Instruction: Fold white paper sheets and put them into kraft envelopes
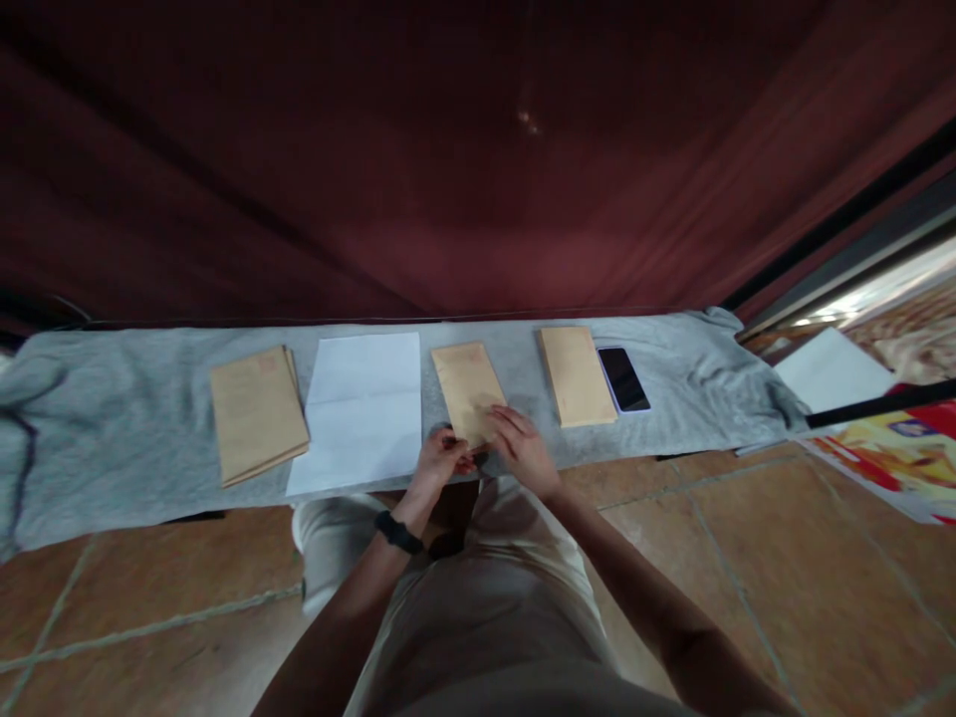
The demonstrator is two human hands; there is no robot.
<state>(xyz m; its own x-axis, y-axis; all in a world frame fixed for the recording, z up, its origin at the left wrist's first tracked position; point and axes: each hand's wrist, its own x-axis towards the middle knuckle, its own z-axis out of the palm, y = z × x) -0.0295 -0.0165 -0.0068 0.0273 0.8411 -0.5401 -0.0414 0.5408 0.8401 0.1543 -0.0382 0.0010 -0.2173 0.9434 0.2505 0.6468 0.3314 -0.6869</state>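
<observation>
A brown paper envelope (467, 383) lies slightly turned on the grey cloth, its near end reaching the front edge. My left hand (442, 456) pinches the near left corner of this envelope between thumb and fingers. Across its lower right part rests my right hand (519, 443), fingers stretched out and lying flat on the paper. To the left is a white sheet of paper (365, 408) with a fold line across it. Farther left sits a small pile of brown envelopes (258, 413). Right of my hands lies another stack of brown envelopes (578, 376).
A dark-screened phone (624, 379) lies beside the right stack. Grey cloth (694, 388) covers the narrow bench, backed by a dark red curtain (448, 179). At the far right are a white sheet (833, 370) and a colourful printed box (896, 453). Tiled floor (709, 558) shows below.
</observation>
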